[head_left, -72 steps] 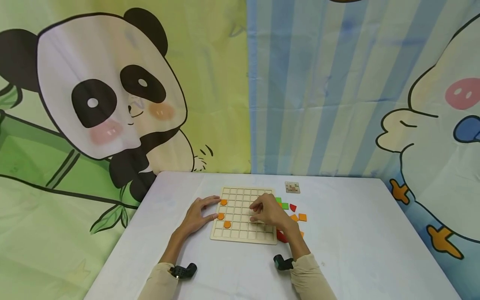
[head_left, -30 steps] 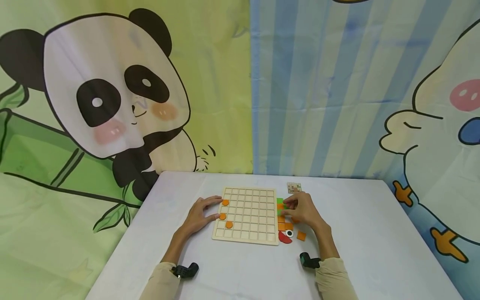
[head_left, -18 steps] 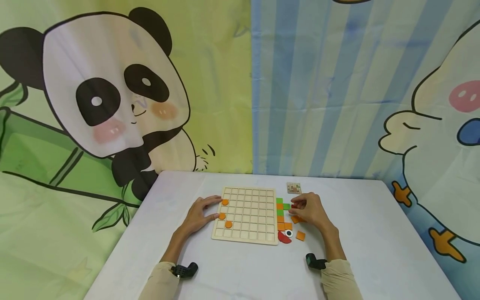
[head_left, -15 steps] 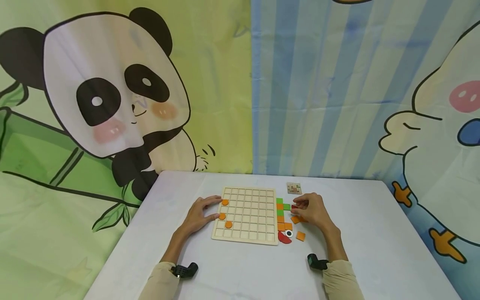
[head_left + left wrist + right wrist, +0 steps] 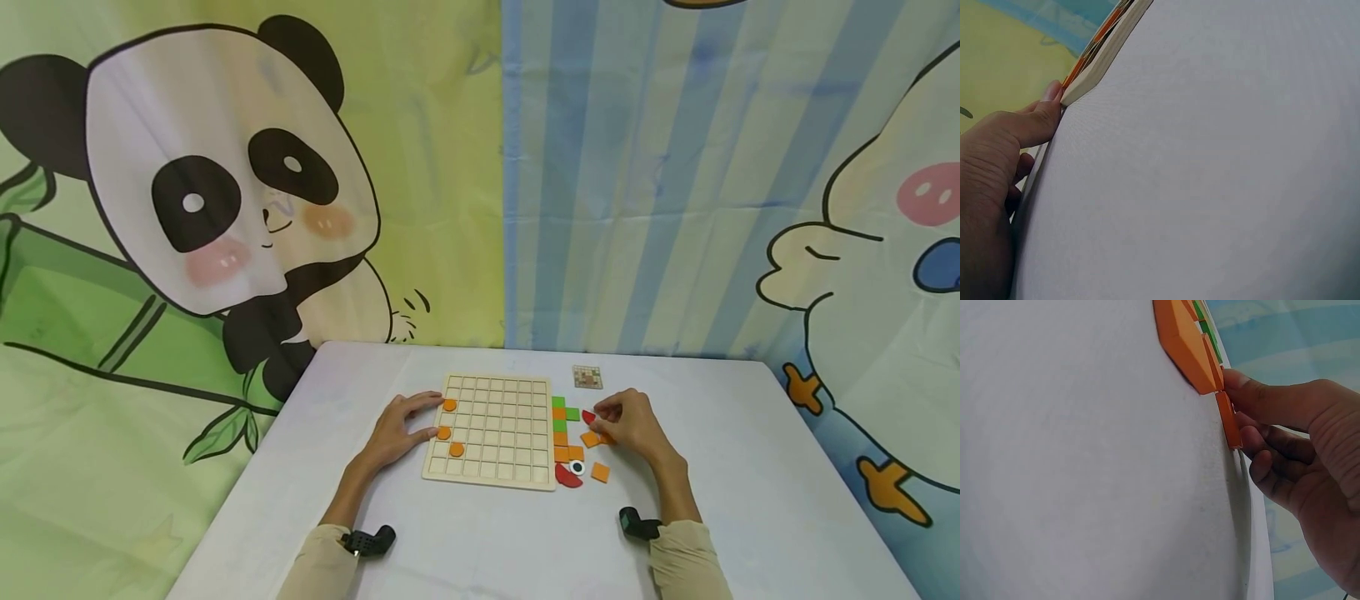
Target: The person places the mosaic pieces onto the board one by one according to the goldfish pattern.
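Observation:
A pale wooden grid board [image 5: 498,433] lies on the table, with three orange discs [image 5: 457,450] along its left side. My left hand [image 5: 393,429] rests at the board's left edge, fingers extended and thumb apart; in the left wrist view the thumb [image 5: 1041,125] touches the board's edge. To the right of the board my right hand [image 5: 628,421] hovers low over the loose pieces, thumb and forefinger apart and bent. A red piece [image 5: 588,417] lies beside its fingertips. In the right wrist view the thumb is against or just above an orange tile [image 5: 1229,419]; no grasp shows.
Green tiles [image 5: 573,414] and orange tiles [image 5: 576,453] lie along the board's right edge. Nearby are a white-and-black eye disc [image 5: 577,468], a larger red piece [image 5: 568,476] and a loose orange tile [image 5: 600,472]. A small patterned card [image 5: 587,377] lies at the back.
My right hand has gone from above the board to the pieces at its right, then drifted slightly further right, uncovering the red piece. The left hand has stayed at the board's edge.

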Tool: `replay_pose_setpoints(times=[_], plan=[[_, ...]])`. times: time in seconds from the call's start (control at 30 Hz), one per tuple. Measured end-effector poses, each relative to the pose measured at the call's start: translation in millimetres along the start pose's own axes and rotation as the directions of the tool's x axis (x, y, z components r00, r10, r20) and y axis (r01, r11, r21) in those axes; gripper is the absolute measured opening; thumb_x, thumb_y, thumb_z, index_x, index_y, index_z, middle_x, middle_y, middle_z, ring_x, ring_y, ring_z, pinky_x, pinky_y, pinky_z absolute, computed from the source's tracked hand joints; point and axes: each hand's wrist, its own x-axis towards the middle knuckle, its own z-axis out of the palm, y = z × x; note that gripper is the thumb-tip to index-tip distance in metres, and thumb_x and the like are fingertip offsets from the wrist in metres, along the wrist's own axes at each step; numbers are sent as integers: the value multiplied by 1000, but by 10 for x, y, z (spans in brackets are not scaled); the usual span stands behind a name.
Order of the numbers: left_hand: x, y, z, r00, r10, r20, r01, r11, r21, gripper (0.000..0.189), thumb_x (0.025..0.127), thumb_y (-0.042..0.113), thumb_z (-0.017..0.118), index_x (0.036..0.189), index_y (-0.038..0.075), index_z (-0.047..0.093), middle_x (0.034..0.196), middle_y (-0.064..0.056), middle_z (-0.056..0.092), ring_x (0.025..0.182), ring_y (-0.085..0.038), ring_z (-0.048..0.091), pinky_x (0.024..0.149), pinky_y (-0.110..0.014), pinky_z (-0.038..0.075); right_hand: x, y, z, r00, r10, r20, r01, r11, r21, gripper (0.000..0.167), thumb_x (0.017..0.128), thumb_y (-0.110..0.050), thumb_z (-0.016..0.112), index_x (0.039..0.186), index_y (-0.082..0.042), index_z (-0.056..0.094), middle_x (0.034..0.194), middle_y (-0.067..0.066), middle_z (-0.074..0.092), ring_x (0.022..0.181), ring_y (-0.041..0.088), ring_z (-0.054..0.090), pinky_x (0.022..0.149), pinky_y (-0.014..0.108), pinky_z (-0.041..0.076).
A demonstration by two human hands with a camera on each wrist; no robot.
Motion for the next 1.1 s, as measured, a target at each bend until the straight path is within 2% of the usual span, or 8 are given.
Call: replay_pose_setpoints(times=[0.5, 0.6, 0.73, 0.83, 1.1], plan=[[-5, -34, 19, 1000, -16, 7, 16, 1000, 8, 58, 93, 27, 88, 148, 20, 70, 157, 1, 66, 116, -19, 60, 93, -33, 42, 21, -6, 3, 1000, 4, 29, -4, 1000, -5, 23, 89, -10, 90, 107, 2, 83, 85, 7, 73, 77, 21, 60, 68, 23, 53], [-1, -30, 18, 1000, -23, 9, 23, 1000, 6, 58, 93, 27, 88, 148, 20, 70, 157, 1, 65, 121, -22, 62, 94, -34, 42, 22, -6, 6, 999, 9, 31, -9, 1000, -5, 23, 89, -10, 90, 107, 1, 83, 85, 7, 73, 77, 21, 60, 68, 23, 54], [0, -21, 19, 1000, 0, -5, 0, 1000, 8, 59, 92, 25, 89, 147, 18, 70, 156, -2, 66, 128, -25, 64, 94, -34, 41, 27, -9, 4, 999, 6, 36, -6, 1000, -4, 21, 89, -10, 90, 106, 1, 83, 84, 6, 72, 76, 21, 59, 67, 23, 53], [-1, -13, 21, 1000, 21, -16, -21, 1000, 12, 59, 91, 24, 90, 147, 16, 71, 155, -5, 67, 126, -26, 64, 92, -34, 41, 29, -13, 5, 999, 9, 42, -9, 1000, 0, 20, 89, -10, 88, 105, 1, 83, 83, 6, 71, 76, 21, 59, 66, 23, 53], [-1, -32, 19, 1000, 0, 0, 0, 1000, 5, 59, 92, 27, 89, 148, 19, 70, 157, -1, 66, 128, -26, 64, 95, -35, 41, 18, -24, 1, 998, 30, 57, -31, 1000, 5, 21, 89, -10, 87, 107, 1, 82, 83, 6, 71, 77, 21, 59, 67, 23, 53]])
